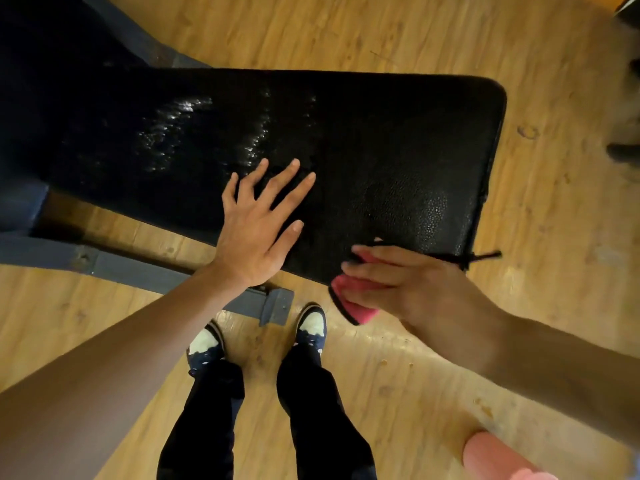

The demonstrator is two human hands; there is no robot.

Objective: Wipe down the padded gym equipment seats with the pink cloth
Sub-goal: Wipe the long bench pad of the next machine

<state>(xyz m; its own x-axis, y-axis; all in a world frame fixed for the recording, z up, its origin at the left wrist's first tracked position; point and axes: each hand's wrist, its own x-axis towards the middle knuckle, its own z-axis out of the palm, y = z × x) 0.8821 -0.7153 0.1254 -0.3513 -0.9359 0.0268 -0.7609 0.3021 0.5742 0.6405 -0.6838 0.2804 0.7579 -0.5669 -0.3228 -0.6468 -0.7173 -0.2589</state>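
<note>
Head view, looking straight down over a black padded gym bench seat [381, 140], broad and rectangular with rounded corners, covered in pebbled leather-like vinyl. Grainy texture plainest near the seat's right end, under a soft sheen; scattered wet-looking glints across the left half. Piped seam along the right edge, with a thin black strand [485, 256] sticking out at the near right corner. Left hand [256, 230] flat on the near edge of the seat, palm down, fingers straight and spread, grasping nothing. Right hand [408, 285] at the near right edge of the seat, fingers curled over a folded pink cloth with a dark trimmed edge [349, 303], thumb side hidden; cloth bunched into a thick pad, part against the seat's edge, part hanging past it over the floor. Below the seat, a blue-grey painted metal frame [145, 268] of square tubing, running leftward and ending in a flat foot plate with bolt heads, paint scuffed in spots. Warm yellow wood-plank floor [415, 393] all round, glossy, marked with knots, small stains and crumbs. Two navy-and-white sneakers [311, 327] side by side just short of the frame's foot, under black trouser legs [311, 410]. A pale pink rounded shape [491, 455] at the lower right corner, too blurred to identify. Dark blurred forms [627, 147] at the right edge, likewise unclear. No containers and no readable writing anywhere in view.
</note>
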